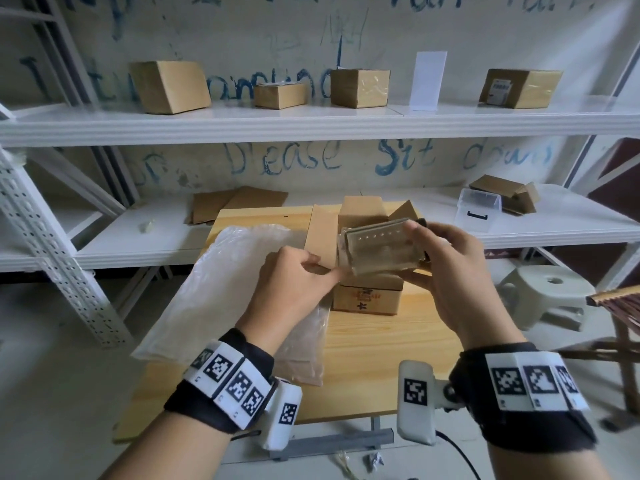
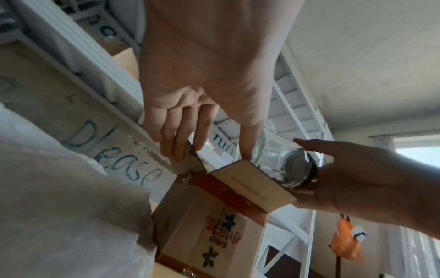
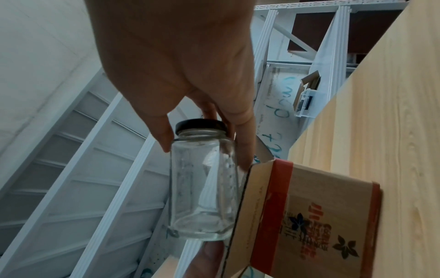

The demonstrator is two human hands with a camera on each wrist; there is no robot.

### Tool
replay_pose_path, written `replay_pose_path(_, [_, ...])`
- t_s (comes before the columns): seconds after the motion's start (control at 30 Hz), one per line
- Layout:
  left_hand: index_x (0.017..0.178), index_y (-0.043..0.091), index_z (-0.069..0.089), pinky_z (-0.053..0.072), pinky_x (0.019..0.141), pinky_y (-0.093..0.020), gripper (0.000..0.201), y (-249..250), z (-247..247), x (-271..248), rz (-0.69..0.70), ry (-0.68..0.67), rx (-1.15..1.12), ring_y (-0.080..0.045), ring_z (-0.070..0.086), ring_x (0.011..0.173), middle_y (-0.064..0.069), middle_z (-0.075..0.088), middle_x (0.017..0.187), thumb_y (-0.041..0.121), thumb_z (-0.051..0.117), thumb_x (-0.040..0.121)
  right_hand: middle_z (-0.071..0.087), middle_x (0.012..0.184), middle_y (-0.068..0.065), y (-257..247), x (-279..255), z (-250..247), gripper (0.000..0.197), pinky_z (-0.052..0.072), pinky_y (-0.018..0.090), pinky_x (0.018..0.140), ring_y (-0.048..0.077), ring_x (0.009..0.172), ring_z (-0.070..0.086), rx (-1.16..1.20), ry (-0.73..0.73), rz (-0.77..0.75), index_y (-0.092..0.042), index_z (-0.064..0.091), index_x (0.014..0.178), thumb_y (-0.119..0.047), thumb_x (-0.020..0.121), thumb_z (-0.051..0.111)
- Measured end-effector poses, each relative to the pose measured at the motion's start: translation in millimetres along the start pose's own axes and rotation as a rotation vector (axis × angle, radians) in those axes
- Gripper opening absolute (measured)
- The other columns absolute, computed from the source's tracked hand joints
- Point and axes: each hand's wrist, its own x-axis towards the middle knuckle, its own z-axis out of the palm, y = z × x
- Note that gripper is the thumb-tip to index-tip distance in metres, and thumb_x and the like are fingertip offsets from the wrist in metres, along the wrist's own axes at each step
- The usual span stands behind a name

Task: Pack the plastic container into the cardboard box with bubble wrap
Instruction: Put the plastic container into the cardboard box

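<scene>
A clear container with a black lid [image 1: 381, 249] lies on its side in the air, just above the open cardboard box [image 1: 367, 301]. My right hand [image 1: 420, 254] grips it at the lid end, thumb on top and fingers underneath. In the right wrist view the container [image 3: 204, 188] looks empty and hangs beside the box [image 3: 309, 216]. My left hand [image 1: 322, 270] is at the box's left side. Its fingers [image 2: 181, 143] rest fairly straight against the upright flaps [image 2: 252, 186], and the index tip reaches the container's base [image 2: 273, 152]. Bubble wrap [image 1: 235, 292] lies on the table to the left.
The box stands on a small wooden table [image 1: 381, 358]. White metal shelves behind hold several cardboard boxes, flat cardboard [image 1: 239, 202] and a clear plastic bin [image 1: 479, 209]. A pale stool [image 1: 547, 292] stands to the right of the table.
</scene>
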Motion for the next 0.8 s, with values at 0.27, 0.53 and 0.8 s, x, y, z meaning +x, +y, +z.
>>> replay_pose_path(0.27, [0.090, 0.021, 0.064, 0.044, 0.090, -0.046, 0.081, 19, 6, 6, -0.098, -0.069, 0.734, -0.024, 0.061, 0.082, 0.002, 0.066, 0.083, 0.094, 0.043, 0.061, 0.068, 0.114, 0.016, 6, 6, 1, 0.040, 0.056, 0.048, 0.088, 0.034, 0.107, 0.067, -0.107, 0.052, 0.072, -0.007, 0.063, 0.119, -0.037, 0.092, 0.066])
replay_pose_path(0.53, [0.127, 0.006, 0.052, 0.047, 0.087, -0.038, 0.101, 15, 16, 17, -0.032, -0.181, 0.638, -0.026, 0.048, 0.111, -0.007, 0.040, 0.126, 0.082, 0.067, 0.063, 0.069, 0.100, 0.015, 7, 6, -1, 0.032, 0.056, 0.042, 0.082, 0.028, 0.093, 0.068, -0.106, 0.065, 0.122, -0.004, 0.067, 0.107, -0.034, 0.095, 0.062])
replay_pose_path(0.8, [0.147, 0.028, 0.038, 0.048, 0.094, -0.037, 0.092, 15, 41, 24, 0.030, -0.304, 0.412, -0.021, 0.053, 0.119, 0.002, 0.045, 0.130, 0.053, 0.083, 0.070, 0.068, 0.089, 0.013, 7, 7, 1, 0.028, 0.057, 0.041, 0.077, 0.025, 0.081, 0.067, -0.110, 0.076, 0.143, -0.006, 0.066, 0.087, -0.031, 0.097, 0.060])
